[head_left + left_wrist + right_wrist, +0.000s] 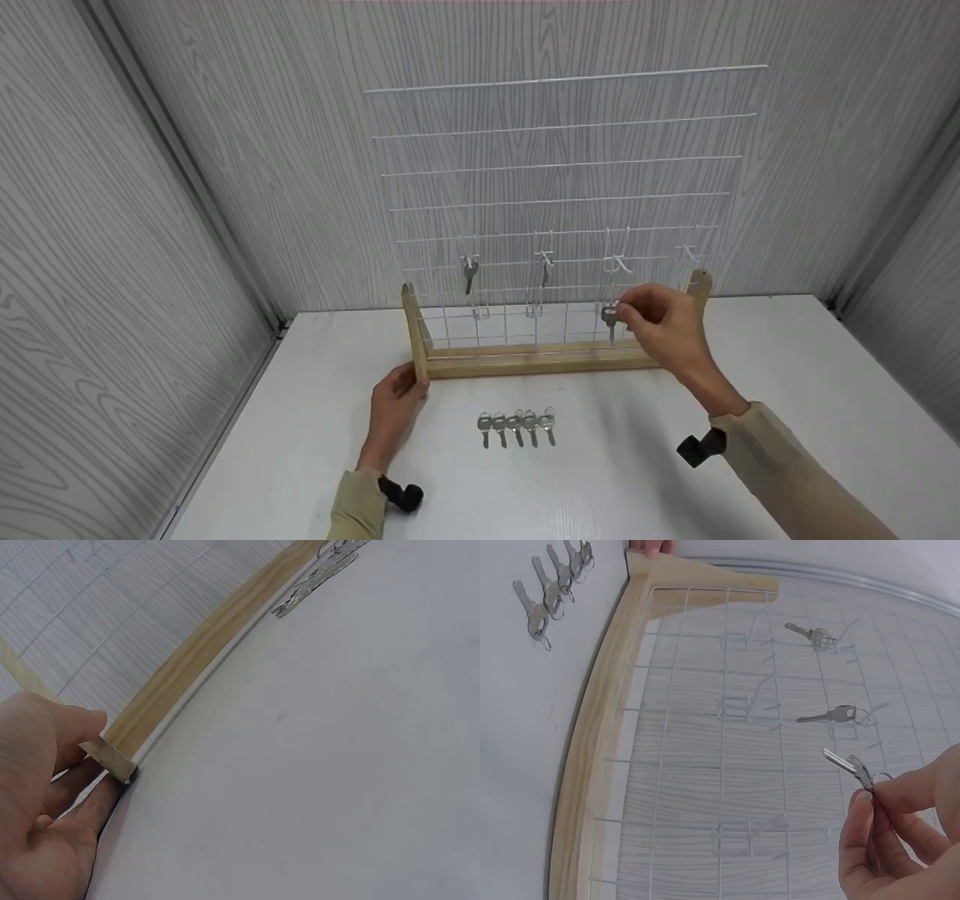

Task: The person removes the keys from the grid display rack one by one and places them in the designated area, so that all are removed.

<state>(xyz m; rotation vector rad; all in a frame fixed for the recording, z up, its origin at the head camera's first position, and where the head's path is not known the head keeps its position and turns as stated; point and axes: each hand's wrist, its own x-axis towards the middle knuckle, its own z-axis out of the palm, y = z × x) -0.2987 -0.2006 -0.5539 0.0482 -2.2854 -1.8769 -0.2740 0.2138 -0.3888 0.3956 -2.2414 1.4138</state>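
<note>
Your right hand [667,330] is pinching the key [610,316] by its ring end, in front of the wire grid [559,202] near its lower right corner. Blade's down, long axis roughly upright. Should be light, stiff, kinda slick; ring end's a good hold. Your left hand [396,405] grips the wooden stand's [532,364] front left corner.

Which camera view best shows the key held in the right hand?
The right wrist view: the key appears largest there, its blade clear of the right hand pinching it. The head view shows it small, blade down; the left wrist view misses it.
</note>
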